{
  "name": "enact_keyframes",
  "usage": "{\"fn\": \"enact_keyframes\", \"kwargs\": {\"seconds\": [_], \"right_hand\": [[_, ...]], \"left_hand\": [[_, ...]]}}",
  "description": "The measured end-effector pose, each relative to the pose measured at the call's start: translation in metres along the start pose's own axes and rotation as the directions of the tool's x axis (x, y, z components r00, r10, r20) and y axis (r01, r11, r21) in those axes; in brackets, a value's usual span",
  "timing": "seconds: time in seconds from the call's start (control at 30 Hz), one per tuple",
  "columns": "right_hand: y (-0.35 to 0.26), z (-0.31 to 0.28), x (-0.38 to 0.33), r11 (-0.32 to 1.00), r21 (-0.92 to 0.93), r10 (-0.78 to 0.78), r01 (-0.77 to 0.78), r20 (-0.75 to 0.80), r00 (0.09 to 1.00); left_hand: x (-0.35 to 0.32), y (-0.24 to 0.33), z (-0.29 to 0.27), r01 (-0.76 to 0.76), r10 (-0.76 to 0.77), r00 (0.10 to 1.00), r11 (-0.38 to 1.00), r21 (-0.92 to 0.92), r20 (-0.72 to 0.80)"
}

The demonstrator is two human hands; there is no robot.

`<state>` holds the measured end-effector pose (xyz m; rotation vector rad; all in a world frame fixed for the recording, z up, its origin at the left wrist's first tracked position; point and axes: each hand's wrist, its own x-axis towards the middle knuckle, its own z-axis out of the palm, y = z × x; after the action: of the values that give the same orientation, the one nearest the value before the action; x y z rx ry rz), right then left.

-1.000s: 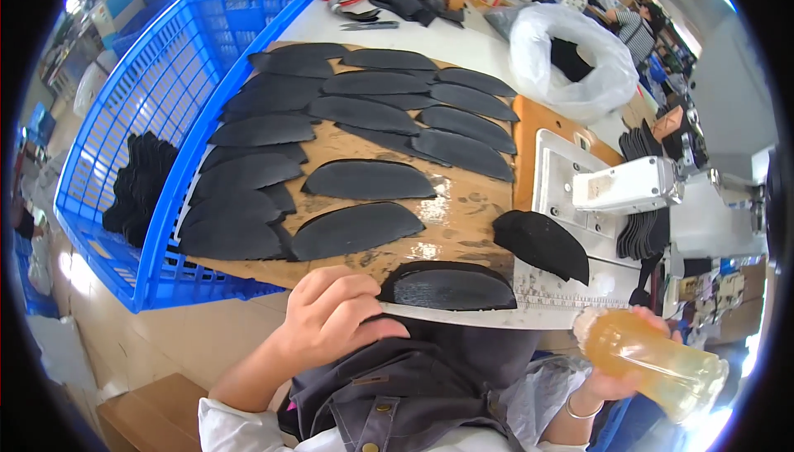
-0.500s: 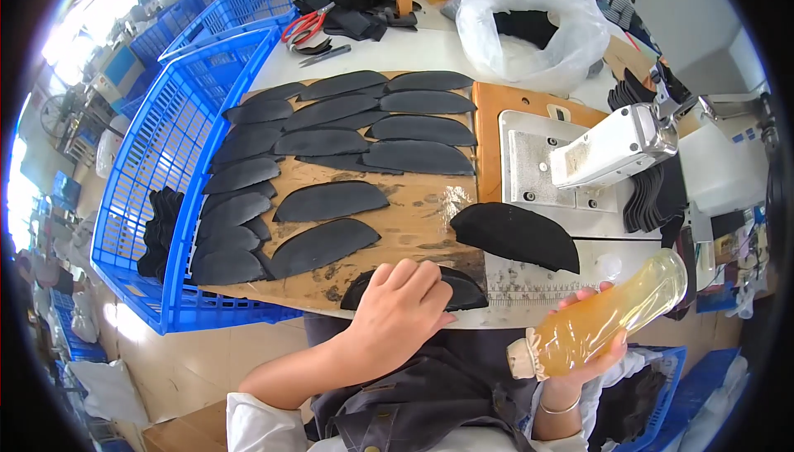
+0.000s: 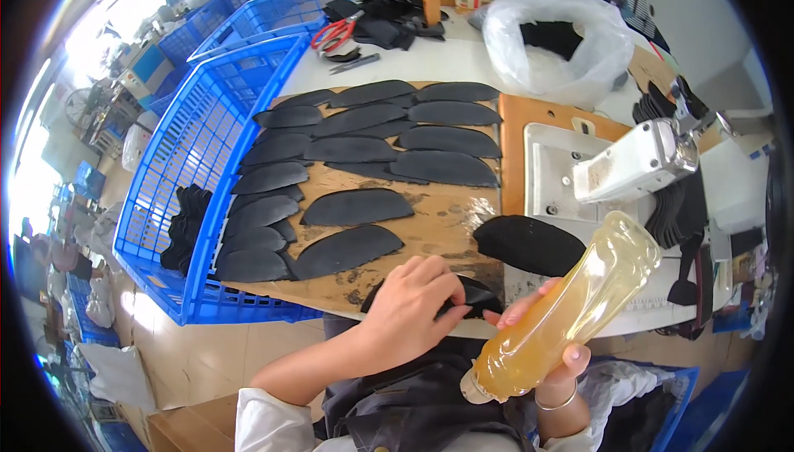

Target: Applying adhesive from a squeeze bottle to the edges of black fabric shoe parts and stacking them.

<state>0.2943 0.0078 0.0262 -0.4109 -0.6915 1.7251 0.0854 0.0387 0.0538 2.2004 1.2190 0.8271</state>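
My right hand (image 3: 562, 361) is wrapped round a clear squeeze bottle (image 3: 550, 320) of amber liquid. It is tilted, with its pale, wrapped end low toward my body. My left hand (image 3: 418, 307) is closed, thumb and fingers pinching a half-moon black fabric piece (image 3: 478, 295) at the board's near edge. The hand hides much of that piece. Another black half-moon (image 3: 529, 243) lies just beyond, across the edge between the wooden board (image 3: 438, 233) and the white table. Rows of similar dark pieces (image 3: 351, 149) cover the board's left and far parts, some overlapping.
A white sewing machine (image 3: 637, 162) stands right of the board. A blue plastic crate (image 3: 186, 154) is at the left. Red-handled scissors (image 3: 335, 34) and metal snips (image 3: 354, 64) lie at the back, near a clear plastic bag (image 3: 558, 47) holding black material.
My right hand has tipped the bottle steeper and brought it left, closer to my left hand. My left hand now pinches the near black piece, its thumb on it. The whole view has shifted slightly.
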Motion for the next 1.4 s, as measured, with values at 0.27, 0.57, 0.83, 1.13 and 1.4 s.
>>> {"fn": "enact_keyframes", "kwargs": {"seconds": [0.27,0.57,0.83,1.13,1.4], "right_hand": [[0.006,0.008,-0.001,0.992,-0.128,-0.041,0.022,-0.144,0.989],[0.005,0.004,0.002,0.974,-0.228,-0.047,0.018,-0.119,0.992],[0.002,0.009,-0.001,0.987,-0.157,-0.039,0.018,-0.131,0.991],[-0.003,0.008,-0.006,0.993,-0.12,-0.023,0.007,-0.128,0.991],[-0.004,0.018,-0.009,0.98,-0.191,-0.088,0.055,-0.167,0.982]], "left_hand": [[-0.014,-0.003,-0.031,0.206,-0.3,0.936,0.893,-0.4,-0.187],[-0.009,-0.052,-0.115,0.2,-0.241,0.575,0.968,-0.15,-0.782],[0.02,-0.099,-0.07,0.151,0.02,0.932,0.887,0.437,-0.363],[0.034,-0.114,-0.081,0.161,-0.048,0.959,0.902,0.4,-0.278],[0.026,-0.102,-0.1,0.18,-0.037,0.951,0.873,0.453,-0.307]]}}
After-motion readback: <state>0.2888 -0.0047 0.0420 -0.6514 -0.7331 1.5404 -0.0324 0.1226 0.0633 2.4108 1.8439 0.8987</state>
